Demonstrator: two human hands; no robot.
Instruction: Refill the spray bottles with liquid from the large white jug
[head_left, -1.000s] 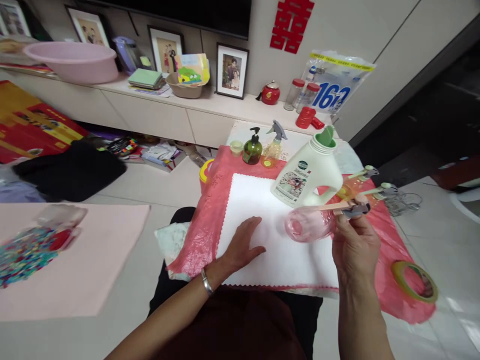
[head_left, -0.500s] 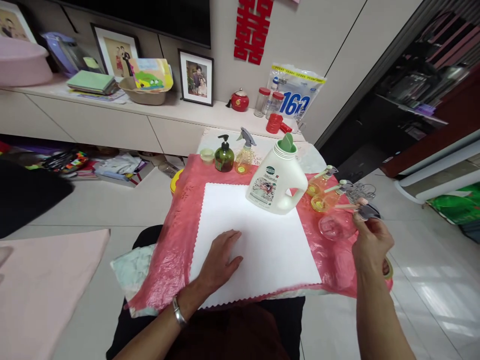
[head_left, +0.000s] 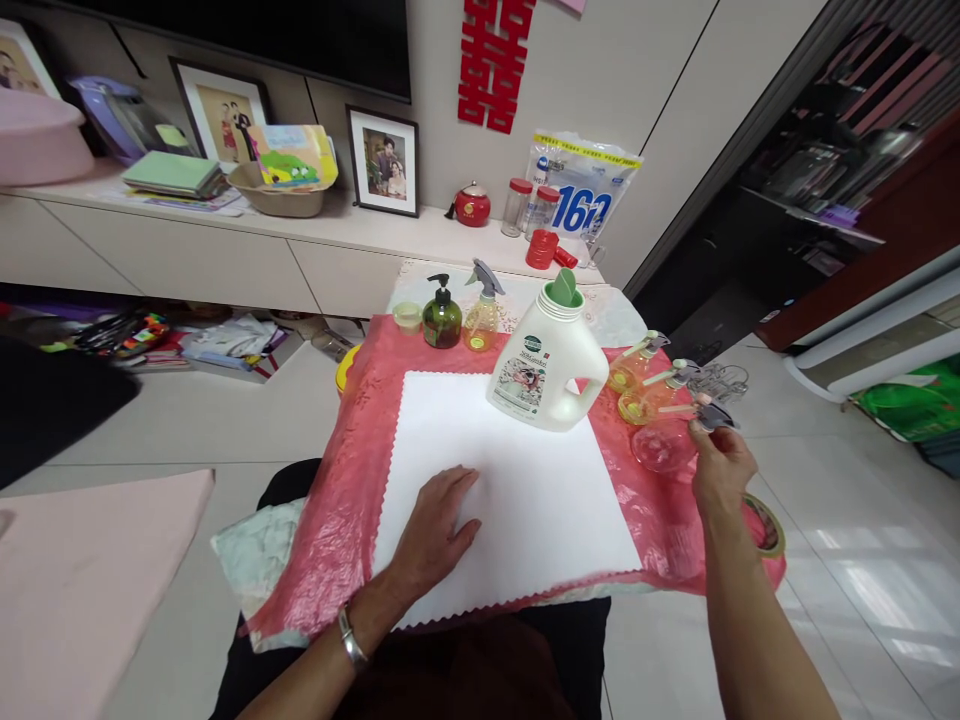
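Observation:
My left hand (head_left: 442, 525) rests on the white scallop-edged sheet (head_left: 540, 500), its fingers stretched out and the thumb apart. At the table's right side, my right hand (head_left: 724, 465) grips the grey trigger head of a clear pinkish spray bottle (head_left: 661, 446), which lies tilted with its nozzle upward. Just beyond it lean two spray bottles with yellow liquid, one nearer (head_left: 636, 405) and one farther (head_left: 624, 376). A large white detergent jug (head_left: 547, 365) with a green spout stands on the far part of the sheet.
A green pump bottle (head_left: 442, 322), another spray bottle (head_left: 481, 322) and a small pale cup (head_left: 407, 317) stand at the table's far edge. Pink plastic (head_left: 337, 520) covers the table. A tape roll (head_left: 765, 525) lies by my right forearm. Behind is a cabinet (head_left: 225, 245) with picture frames.
My right hand has shifted slightly left and stays on the spray bottle's head. The tape roll shows more fully. My left hand stays on the sheet; the view has shifted a little.

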